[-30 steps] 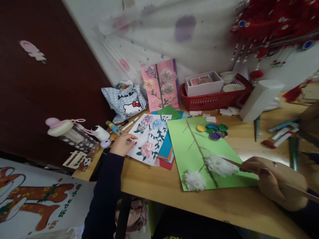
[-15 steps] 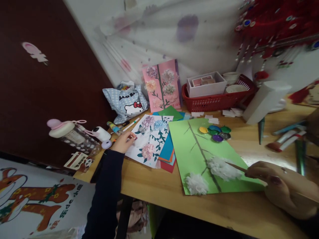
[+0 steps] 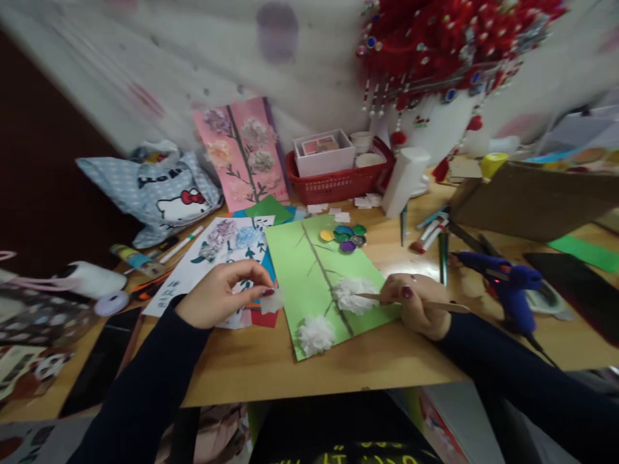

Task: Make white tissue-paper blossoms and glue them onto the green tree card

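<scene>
Head view: a green sheet (image 3: 290, 264) lies on the worktop (image 3: 232, 380), bearing a white paper flower (image 3: 353, 295). The fingers of the right hand (image 3: 420, 299) close around a pointed wooden stick (image 3: 458, 308), its tip at the flower; a sideways drag could plausibly snag or loosen it. The left hand (image 3: 220, 296) pinches a pale scrap (image 3: 272, 301) between fingertips, which slack pressure could drop.

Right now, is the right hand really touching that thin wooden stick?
Touching. The head view shows the right hand gripping the wooden stick between thumb and fingers, with its pointed end sticking out past them.
</scene>
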{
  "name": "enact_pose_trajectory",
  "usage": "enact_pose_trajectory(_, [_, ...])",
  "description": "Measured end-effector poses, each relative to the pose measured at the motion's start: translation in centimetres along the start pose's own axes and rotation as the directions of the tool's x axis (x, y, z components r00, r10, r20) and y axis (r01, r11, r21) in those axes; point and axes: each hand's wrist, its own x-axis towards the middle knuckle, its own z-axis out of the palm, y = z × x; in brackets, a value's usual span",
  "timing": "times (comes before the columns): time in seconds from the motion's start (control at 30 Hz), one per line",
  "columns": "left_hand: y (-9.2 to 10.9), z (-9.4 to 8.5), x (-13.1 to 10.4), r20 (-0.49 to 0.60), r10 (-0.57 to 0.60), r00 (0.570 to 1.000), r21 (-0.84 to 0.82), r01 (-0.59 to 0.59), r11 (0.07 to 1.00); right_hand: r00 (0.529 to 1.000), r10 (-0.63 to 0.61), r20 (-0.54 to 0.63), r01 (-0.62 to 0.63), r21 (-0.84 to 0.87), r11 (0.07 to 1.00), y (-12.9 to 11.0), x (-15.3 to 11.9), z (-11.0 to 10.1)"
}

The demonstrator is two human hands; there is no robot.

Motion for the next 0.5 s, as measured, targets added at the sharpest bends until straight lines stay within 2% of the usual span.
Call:
enact_pose_trajectory(0.07, [1.1,1.7,1.3,0.106,0.066,0.992,-0.017,-0.064,0.998,1.0,-0.017,-0.021,0.018,0.053,0.998,-0.1,0.3,0.2])
enact_pose_trajectory(0.13, [1.8,3.3,2.8,0.17,0.112,0.979,-0.031,-0.108,0.994,1.0,-0.011,0.023,0.01,0.03,1.0,-0.2,0.7,0.3])
enact_pose_trajectory(0.3, [2.3,6.8,6.1,0.232,0.143,0.962,-0.1,-0.123,0.987,1.0,-0.013,0.003,0.013,-0.022,1.0,-0.3,1.1,0.1])
enact_pose_trajectory(0.4, [2.3,8.1,7.1,0.256,0.136,0.957,-0.137,-0.103,0.985,1.0,-0.019,0.02,0.019,-0.036,0.999,-0.1,1.0,-0.2])
enact_pose_trajectory(0.5, [2.3,8.8,7.5,0.333,0.14,0.932,-0.168,-0.087,0.982,0.995,-0.042,0.09,0.046,-0.035,0.998,0.0,1.0,-0.5])
